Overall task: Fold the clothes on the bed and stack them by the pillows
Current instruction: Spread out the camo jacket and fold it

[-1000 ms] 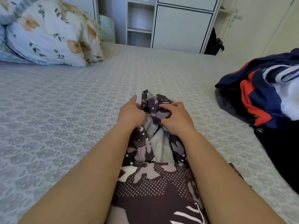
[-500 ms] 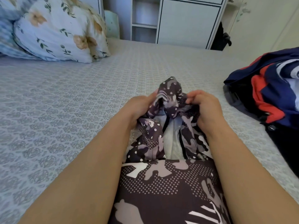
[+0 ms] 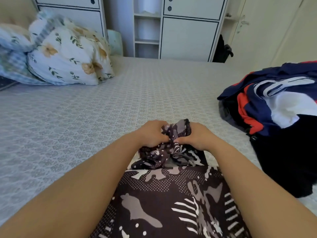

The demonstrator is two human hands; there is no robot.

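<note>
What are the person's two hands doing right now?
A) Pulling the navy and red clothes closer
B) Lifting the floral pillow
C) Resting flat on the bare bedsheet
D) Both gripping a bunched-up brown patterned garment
D: the left hand and the right hand are both curled around the bunched brown patterned garment in front of the person, while the floral pillow and the navy and red clothes lie untouched.
</note>
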